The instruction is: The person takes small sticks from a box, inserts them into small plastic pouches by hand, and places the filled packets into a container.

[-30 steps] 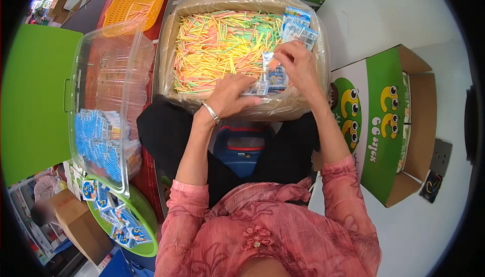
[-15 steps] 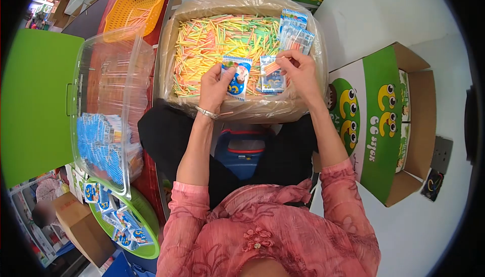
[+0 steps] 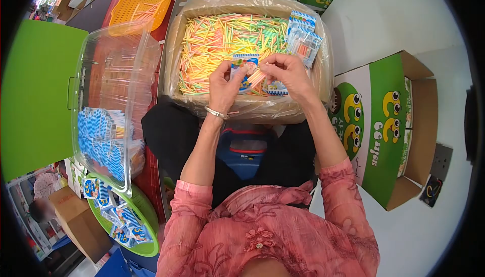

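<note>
Coloured thin sticks in yellow, pink and green fill a plastic-lined cardboard box in front of me. My left hand pinches a blue and white packet above the sticks. Fingers closed, my right hand holds a few pinkish sticks at the packet's right side; whether their tips are inside it I cannot tell. Beneath my right hand lies another packet, mostly covered. More clear-windowed packets are piled at the box's right side.
At left, a clear bin holds many packets, beside a green lid. A yellow basket stands above it, a green basket with packets below. On the right is an open green carton. Someone's head shows at lower left.
My left hand came up from the box's near side with a packet. My right hand lifted sticks off the lying packet and moved left to the held one.
</note>
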Tool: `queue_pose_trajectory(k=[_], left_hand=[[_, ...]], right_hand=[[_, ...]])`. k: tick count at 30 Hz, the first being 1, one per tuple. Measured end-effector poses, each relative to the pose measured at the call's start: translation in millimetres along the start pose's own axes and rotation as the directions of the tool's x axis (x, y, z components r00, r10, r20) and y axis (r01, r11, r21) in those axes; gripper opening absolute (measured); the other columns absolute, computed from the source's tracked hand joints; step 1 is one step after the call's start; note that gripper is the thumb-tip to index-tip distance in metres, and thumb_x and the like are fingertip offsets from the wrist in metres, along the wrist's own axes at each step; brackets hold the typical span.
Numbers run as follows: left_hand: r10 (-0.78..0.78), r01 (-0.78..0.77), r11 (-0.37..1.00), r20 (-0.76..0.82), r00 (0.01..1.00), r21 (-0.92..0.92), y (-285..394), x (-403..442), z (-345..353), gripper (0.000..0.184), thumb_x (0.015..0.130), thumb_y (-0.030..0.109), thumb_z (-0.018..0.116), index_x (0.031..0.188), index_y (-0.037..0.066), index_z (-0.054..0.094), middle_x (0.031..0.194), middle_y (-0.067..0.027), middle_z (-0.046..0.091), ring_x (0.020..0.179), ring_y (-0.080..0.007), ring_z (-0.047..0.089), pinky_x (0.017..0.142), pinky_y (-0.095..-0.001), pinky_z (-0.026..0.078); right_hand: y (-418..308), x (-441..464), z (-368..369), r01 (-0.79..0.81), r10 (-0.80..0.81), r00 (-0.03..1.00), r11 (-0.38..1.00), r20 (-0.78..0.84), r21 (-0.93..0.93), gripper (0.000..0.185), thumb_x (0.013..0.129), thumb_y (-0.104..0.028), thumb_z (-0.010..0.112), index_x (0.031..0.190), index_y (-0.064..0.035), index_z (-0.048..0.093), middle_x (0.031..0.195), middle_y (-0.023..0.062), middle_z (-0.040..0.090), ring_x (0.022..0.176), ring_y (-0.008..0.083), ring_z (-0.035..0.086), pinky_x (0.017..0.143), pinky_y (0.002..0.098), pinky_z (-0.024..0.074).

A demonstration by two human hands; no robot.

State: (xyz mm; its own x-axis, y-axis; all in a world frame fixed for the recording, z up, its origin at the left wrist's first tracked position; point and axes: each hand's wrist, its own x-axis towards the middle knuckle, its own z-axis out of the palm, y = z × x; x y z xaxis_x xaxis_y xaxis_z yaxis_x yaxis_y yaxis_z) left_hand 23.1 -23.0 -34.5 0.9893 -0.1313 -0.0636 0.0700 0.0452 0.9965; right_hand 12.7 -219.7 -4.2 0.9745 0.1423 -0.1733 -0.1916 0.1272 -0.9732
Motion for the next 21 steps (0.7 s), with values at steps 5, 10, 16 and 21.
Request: queue_pose_trajectory(k=[5, 10, 16, 21], left_hand=[[-0.262, 0.357, 0.8, 0.254, 0.931, -0.483, 25, -2, 0, 0.032, 0.103, 0.026, 0.052, 0.118, -0.001, 0.058, 0.108, -0.0087, 0.067, 0.091, -0.0134, 0.065, 0.077, -0.0269, 0.054], [-0.257, 0.422, 0.77, 0.372, 0.892, -0.479, 7, -1, 1, 0.034, 0.101, 0.025, 0.054, 0.124, -0.001, 0.057, 0.111, -0.0093, 0.067, 0.101, -0.0149, 0.066, 0.087, -0.03, 0.055], [-0.235, 0.421, 0.734, 0.381, 0.894, -0.533, 21, -10, 7, 0.027, 0.098, 0.018, 0.061, 0.119, 0.001, 0.061, 0.105, -0.0065, 0.068, 0.093, -0.0112, 0.066, 0.082, -0.0261, 0.055], [-0.221, 0.357, 0.83, 0.337, 0.915, -0.428, 16, -5, -5, 0.024, 0.094, 0.014, 0.067, 0.114, 0.002, 0.062, 0.103, -0.0047, 0.068, 0.092, -0.0082, 0.064, 0.082, -0.0238, 0.053]], right_hand=[[0, 4, 6, -0.003, 0.002, 1.0, 1.0, 0.014, 0.025, 0.018, 0.089, -0.014, 0.07, 0.096, 0.0028, 0.07, 0.079, 0.0038, 0.067, 0.064, 0.0078, 0.06, 0.06, 0.0216, 0.0497], [-10, 3, 9, 0.015, -0.016, 0.999, 0.999, 0.028, 0.044, 0.017, 0.089, -0.014, 0.07, 0.093, 0.003, 0.07, 0.076, 0.0035, 0.066, 0.062, 0.0076, 0.06, 0.06, 0.0215, 0.0501], [-17, 0, 10, 0.022, -0.024, 0.998, 1.0, 0.057, 0.022, 0.017, 0.09, -0.013, 0.068, 0.094, 0.0032, 0.07, 0.077, 0.004, 0.067, 0.063, 0.0073, 0.061, 0.06, 0.0216, 0.0502], [-22, -2, 5, 0.072, -0.071, 0.997, 0.995, 0.019, -0.068, 0.015, 0.09, -0.011, 0.067, 0.094, 0.0026, 0.07, 0.077, 0.0029, 0.067, 0.063, 0.0072, 0.059, 0.059, 0.0217, 0.0491]])
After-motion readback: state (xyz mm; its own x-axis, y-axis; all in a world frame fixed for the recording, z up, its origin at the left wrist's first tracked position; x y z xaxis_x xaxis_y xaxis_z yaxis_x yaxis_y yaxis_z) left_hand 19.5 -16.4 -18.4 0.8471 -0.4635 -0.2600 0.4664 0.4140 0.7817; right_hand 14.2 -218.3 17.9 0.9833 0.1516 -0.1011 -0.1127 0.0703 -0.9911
